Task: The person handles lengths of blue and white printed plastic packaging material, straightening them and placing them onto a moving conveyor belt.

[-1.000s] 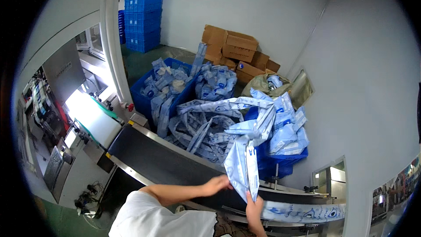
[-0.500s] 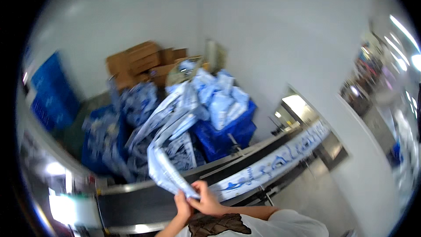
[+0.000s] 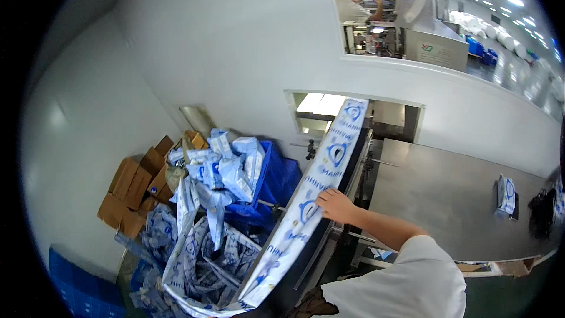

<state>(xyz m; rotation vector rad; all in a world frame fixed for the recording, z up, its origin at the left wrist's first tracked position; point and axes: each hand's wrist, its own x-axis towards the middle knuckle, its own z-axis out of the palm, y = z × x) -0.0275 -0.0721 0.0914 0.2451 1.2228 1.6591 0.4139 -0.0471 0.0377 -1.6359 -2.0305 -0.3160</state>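
A long white plastic film strip (image 3: 306,209) with blue print runs from the wall opening down the conveyor and off its near end. My right hand (image 3: 335,205) has its fingers curled on the strip's right edge, partway along. Toward the lower left, the strip bends back in a loose loop (image 3: 176,259) over a heap of crumpled film (image 3: 206,259). My left hand is out of sight.
A blue bin (image 3: 273,168) piled with white-and-blue packs (image 3: 235,171) stands left of the conveyor (image 3: 315,247), near cardboard boxes (image 3: 126,185). On the right, a steel table (image 3: 435,200) carries a small pack (image 3: 506,194). People (image 3: 356,6) work beyond the window.
The view has swung right. Both hands were together at the strip's near part; now my right hand is farther up the strip, which lies along the conveyor, and my left has left the picture.
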